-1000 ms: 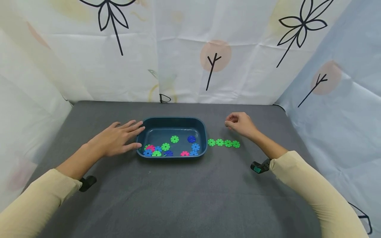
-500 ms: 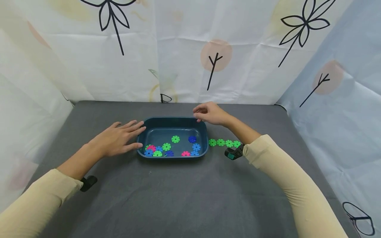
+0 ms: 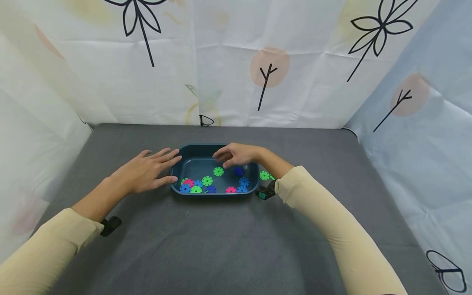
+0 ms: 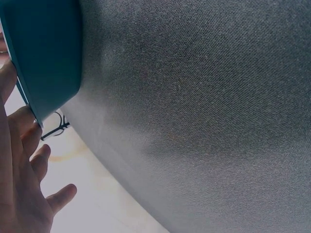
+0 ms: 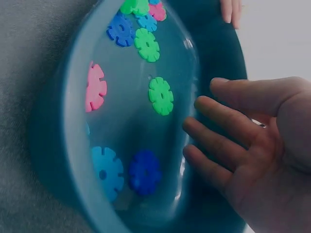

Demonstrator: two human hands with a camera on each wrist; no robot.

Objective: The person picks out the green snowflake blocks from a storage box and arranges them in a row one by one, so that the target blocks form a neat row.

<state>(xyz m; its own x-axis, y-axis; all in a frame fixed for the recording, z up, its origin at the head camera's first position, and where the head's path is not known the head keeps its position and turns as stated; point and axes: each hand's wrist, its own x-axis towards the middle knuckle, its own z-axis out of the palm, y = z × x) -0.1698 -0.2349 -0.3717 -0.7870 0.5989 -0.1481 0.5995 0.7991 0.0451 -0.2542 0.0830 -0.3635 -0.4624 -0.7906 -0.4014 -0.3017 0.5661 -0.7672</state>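
Several notched plastic discs in green, pink and blue lie in a dark teal tray [image 3: 214,195] on the table. My left hand [image 3: 146,173] rests on the tray's left end, fingers spread and fingertips at the rim. Over the tray's right half reaches my right hand [image 3: 239,155], its fingers loosely bent and nothing between them. Just below those fingers lies a single green disc [image 3: 218,171], with a dark blue disc [image 5: 145,173] nearer the tray's right end. The right wrist view shows the fingertips apart from the discs.
Right of the tray, a row of green discs [image 3: 264,175] on the grey table [image 3: 221,246] is partly hidden by my right forearm. A pink disc [image 3: 231,189] lies along the tray's near wall. Patterned white cloth [image 3: 228,82] hangs behind the table.
My right hand has moved left, from above the row of green discs across the tray's right rim to over the tray, and its fingers have parted. The left hand stays at the rim.
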